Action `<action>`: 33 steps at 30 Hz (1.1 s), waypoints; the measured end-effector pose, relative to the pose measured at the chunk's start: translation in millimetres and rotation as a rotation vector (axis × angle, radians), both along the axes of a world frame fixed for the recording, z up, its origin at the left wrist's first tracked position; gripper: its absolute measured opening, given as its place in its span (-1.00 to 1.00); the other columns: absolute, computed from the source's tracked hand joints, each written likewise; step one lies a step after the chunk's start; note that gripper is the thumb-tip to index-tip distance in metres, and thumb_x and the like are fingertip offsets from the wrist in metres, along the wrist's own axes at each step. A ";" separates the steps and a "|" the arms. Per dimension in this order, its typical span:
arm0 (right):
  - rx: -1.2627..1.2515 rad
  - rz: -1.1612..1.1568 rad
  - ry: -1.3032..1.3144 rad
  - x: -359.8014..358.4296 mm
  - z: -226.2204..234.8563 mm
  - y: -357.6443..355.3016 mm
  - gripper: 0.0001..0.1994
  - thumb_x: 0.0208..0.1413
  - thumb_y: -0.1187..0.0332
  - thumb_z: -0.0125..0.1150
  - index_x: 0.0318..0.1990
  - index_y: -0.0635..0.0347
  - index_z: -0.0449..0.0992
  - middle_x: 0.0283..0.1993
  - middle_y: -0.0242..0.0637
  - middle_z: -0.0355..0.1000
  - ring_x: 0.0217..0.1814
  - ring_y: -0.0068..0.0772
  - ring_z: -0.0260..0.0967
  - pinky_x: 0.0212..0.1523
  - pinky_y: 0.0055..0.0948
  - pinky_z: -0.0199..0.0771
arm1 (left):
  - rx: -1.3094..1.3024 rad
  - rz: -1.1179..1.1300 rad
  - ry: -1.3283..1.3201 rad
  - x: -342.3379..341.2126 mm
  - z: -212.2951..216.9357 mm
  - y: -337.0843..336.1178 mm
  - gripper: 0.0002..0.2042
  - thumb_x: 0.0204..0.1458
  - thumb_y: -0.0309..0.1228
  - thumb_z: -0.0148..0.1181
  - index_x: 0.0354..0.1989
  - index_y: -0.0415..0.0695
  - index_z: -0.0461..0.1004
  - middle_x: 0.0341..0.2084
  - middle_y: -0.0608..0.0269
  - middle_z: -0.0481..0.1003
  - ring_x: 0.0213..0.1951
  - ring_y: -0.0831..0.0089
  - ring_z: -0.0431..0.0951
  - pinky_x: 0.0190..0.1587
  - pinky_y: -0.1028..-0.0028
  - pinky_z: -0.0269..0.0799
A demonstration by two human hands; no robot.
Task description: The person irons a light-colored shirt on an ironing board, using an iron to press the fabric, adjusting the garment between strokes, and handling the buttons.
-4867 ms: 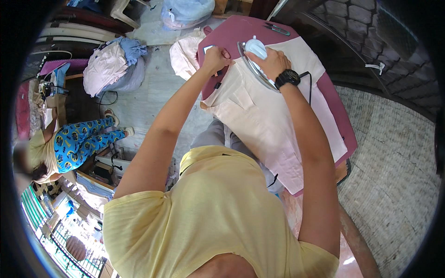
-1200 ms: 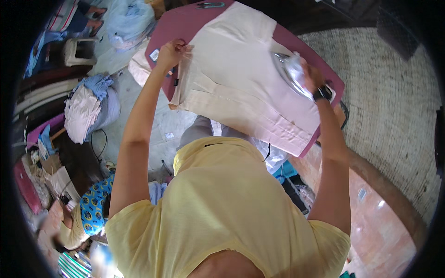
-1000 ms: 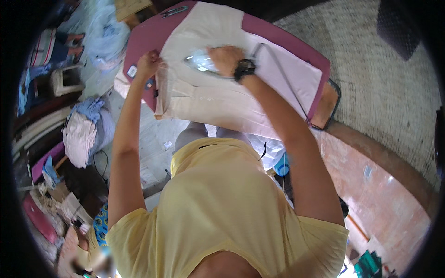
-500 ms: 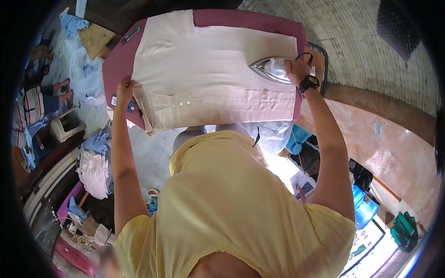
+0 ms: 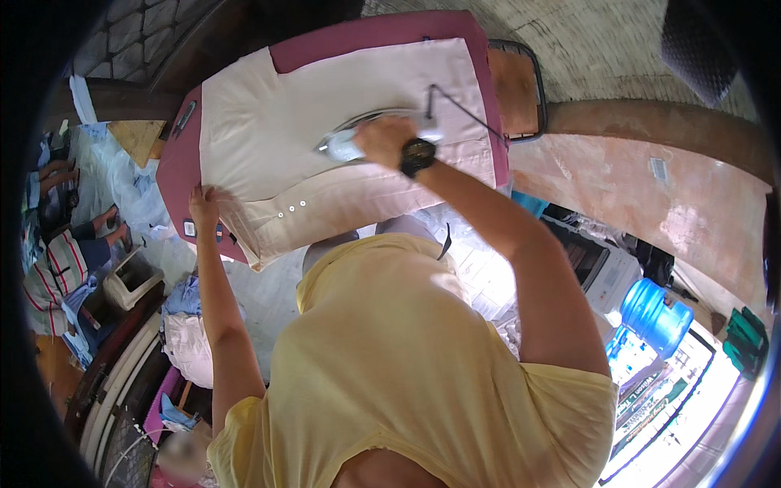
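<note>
A pale cream shirt [image 5: 342,81] lies spread on a maroon padded ironing board [image 5: 374,32], its button strip running along the near side. My right hand [image 5: 389,140] is closed round the handle of a clothes iron [image 5: 345,145], whose pointed tip faces left over the middle of the cloth. Motion smears the iron and fingers a little, and its handle is mostly hidden. At the left end of the board, my left hand [image 5: 203,208] pinches the shirt's edge near the collar.
A small slim tool [image 5: 185,119] lies on the board's far left corner. The iron's dark cord [image 5: 464,111] bends across the right side. A black metal frame [image 5: 538,89] juts beyond the board's right end. A blue water jug [image 5: 651,313] stands at the lower right.
My right hand has slid the iron leftward from the shirt's right end to its middle. My left hand keeps its pinch on the edge. The whole view has shifted slightly.
</note>
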State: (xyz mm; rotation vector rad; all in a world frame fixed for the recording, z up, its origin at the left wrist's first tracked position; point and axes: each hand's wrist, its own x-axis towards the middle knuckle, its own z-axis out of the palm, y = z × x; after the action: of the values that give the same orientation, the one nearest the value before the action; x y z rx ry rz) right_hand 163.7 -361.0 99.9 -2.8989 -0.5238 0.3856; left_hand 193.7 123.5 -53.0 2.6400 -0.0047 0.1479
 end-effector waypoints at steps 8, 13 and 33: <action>-0.067 -0.226 -0.082 -9.2 4.4 -186.2 -0.57 0.16 0.06 -0.18 -0.41 0.11 0.61 -0.42 -0.05 0.55 -0.36 0.05 0.53 -0.22 -0.05 0.55 | -0.128 -0.031 0.143 1.1 -7.4 19.4 -0.73 0.07 -0.51 0.15 -0.05 -0.28 0.42 -0.16 -0.18 0.48 -0.06 -0.19 0.44 -0.06 0.10 0.37; -0.055 -0.242 -0.007 -10.3 3.9 -132.4 -0.57 0.15 0.03 -0.19 -0.41 0.05 0.60 -0.43 -0.03 0.55 -0.34 0.06 0.54 -0.23 0.03 0.52 | -0.018 -0.042 0.175 2.0 7.3 12.1 -0.74 0.12 -0.49 0.12 -0.02 -0.27 0.41 -0.14 -0.17 0.49 -0.07 -0.15 0.46 -0.05 0.13 0.38; 0.258 -0.045 -0.092 -6.5 -11.8 -0.3 -0.74 0.12 0.14 0.03 -0.37 0.05 0.59 -0.55 -0.12 0.50 -0.54 -0.03 0.48 -0.48 -0.01 0.46 | 0.016 -0.006 0.140 -9.3 17.1 6.1 -0.70 0.09 -0.41 0.21 -0.03 -0.25 0.44 -0.21 -0.17 0.51 -0.17 -0.17 0.50 -0.17 0.09 0.43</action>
State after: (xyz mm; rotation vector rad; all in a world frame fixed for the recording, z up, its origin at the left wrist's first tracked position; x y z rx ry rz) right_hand 157.2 -361.3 88.1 -2.6825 -0.4816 0.1643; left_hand 184.3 129.6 -36.0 2.6604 0.0328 -0.0388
